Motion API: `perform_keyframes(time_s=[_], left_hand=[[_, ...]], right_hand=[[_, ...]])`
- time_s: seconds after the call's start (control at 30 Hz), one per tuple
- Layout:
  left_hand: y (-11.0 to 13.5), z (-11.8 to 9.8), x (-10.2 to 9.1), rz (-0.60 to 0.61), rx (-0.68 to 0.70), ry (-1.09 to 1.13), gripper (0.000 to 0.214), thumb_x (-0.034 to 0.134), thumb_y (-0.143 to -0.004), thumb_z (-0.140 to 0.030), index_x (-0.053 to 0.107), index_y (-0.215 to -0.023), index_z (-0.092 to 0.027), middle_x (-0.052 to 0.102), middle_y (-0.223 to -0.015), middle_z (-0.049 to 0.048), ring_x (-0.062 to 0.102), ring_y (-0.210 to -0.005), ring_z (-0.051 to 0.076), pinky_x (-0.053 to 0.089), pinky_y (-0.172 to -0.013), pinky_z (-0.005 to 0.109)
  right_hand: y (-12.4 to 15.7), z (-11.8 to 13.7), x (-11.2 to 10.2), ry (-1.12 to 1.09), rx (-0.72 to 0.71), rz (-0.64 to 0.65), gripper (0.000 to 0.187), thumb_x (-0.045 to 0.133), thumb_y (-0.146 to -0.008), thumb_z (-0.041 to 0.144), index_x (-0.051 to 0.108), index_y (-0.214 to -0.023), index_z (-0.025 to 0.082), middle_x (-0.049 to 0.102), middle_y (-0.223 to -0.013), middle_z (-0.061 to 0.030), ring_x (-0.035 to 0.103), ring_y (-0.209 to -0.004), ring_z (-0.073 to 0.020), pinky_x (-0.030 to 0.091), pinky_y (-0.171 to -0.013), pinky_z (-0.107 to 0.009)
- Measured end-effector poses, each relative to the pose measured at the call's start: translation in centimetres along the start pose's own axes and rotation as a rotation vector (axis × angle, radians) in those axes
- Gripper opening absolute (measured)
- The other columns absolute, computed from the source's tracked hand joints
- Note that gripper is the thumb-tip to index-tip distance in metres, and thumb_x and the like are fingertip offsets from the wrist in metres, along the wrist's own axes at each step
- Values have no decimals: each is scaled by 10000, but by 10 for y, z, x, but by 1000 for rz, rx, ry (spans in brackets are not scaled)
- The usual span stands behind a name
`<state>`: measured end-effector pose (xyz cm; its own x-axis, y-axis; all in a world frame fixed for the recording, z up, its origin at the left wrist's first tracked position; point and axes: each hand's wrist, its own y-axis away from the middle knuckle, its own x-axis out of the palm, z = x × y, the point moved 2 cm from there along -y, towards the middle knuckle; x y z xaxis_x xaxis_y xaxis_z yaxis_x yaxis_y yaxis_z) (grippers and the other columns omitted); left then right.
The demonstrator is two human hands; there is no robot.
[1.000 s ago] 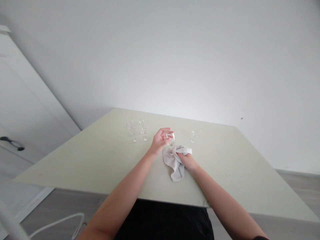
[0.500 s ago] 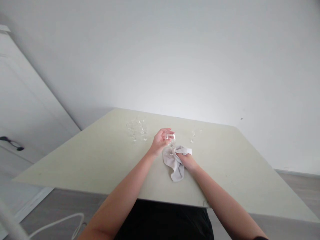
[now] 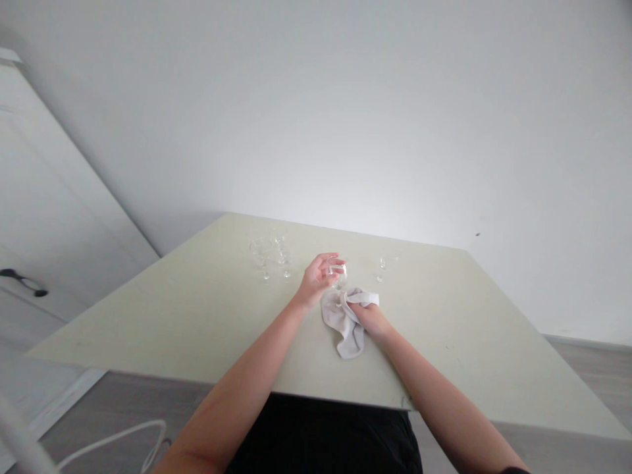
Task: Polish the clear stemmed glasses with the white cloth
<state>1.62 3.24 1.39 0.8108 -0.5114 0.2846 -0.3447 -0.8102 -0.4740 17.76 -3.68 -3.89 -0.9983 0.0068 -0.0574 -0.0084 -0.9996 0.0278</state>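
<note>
My left hand (image 3: pixel 316 282) is closed around the bowl of a clear stemmed glass (image 3: pixel 338 268) above the middle of the table. In my right hand (image 3: pixel 369 317) is a pale grey cloth (image 3: pixel 348 329), bunched round the lower end of that glass, with one corner hanging down toward me. The cloth hides most of the right fingers. Several clear stemmed glasses (image 3: pixel 270 253) stand close together to the left of my left hand. Another clear glass (image 3: pixel 381 268) stands beyond my right hand, faint against the tabletop.
The pale table (image 3: pixel 172 316) reaches to a white wall (image 3: pixel 345 118). On the left is a white cabinet (image 3: pixel 59 197) with a dark handle (image 3: pixel 24 282). A white cable (image 3: pixel 118 431) hangs at the lower left, below the table's front edge.
Almost nothing differs. Both hands, the glass and the cloth keep the same places.
</note>
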Motion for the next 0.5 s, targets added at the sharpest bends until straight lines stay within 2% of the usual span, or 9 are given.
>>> perform_keyframes(time_s=[0.5], left_hand=[[0, -2, 2, 3, -4, -12, 567, 808, -723, -366, 551, -1194, -182, 669, -1113, 111, 647, -922, 175, 491, -837, 339]], right_hand=[[1, 4, 2, 19, -26, 36, 472, 725, -717, 611, 740, -959, 206, 749, -1051, -77, 670, -1074, -277, 483, -1012, -441]])
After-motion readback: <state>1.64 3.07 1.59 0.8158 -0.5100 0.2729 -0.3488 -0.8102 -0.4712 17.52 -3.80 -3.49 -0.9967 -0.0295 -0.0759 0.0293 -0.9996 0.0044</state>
